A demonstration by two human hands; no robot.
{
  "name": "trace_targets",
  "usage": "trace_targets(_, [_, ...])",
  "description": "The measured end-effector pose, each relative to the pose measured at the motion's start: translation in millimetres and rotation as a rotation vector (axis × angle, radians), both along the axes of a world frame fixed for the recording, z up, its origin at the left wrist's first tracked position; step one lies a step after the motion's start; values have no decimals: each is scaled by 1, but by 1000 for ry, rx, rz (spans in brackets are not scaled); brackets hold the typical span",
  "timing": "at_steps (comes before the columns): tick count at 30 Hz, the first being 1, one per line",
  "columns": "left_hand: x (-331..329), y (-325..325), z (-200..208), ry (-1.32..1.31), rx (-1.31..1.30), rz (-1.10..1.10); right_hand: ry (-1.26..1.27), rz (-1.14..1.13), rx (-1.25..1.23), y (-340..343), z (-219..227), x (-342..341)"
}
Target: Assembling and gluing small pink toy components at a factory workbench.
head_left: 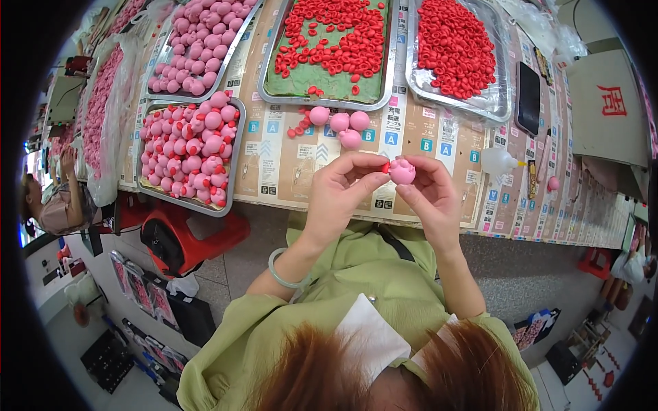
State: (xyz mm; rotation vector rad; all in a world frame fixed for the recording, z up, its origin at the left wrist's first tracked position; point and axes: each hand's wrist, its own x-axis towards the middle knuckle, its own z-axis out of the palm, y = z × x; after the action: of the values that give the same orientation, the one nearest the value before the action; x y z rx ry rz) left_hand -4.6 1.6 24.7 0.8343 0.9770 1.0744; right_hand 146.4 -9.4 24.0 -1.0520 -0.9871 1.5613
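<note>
Both my hands meet above the table's near edge. My left hand (pixel 345 190) pinches a small red cup-shaped piece (pixel 386 167) between thumb and fingertips. It touches the side of a round pink ball with small bumps (pixel 402 172), which my right hand (pixel 433 198) grips by thumb and fingers. Just beyond my hands lie several loose pink balls (pixel 339 122), with a few loose red pieces (pixel 299 129) to their left. Behind them a metal tray with a green lining (pixel 329 88) holds many red pieces.
At the left, one metal tray (pixel 236 147) holds pink balls with red pieces on them; another behind it holds plain pink balls (pixel 205 41). A tray of red pieces (pixel 456 48), a phone (pixel 528 99) and a white squeeze bottle (pixel 498 162) are right. A red stool (pixel 219 240) stands below.
</note>
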Motion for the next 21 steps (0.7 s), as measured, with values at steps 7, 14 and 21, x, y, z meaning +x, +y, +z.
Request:
trace_targets(7, [0, -1, -1, -23, 42, 13, -166, -40, 160, -4, 1, -3])
trace_targets(14, [5, -5, 6, 179, 171, 47, -380, -73, 399, -8, -6, 1])
trace_targets(21, [13, -12, 13, -169, 70, 8, -176, -107, 500, -11, -5, 3])
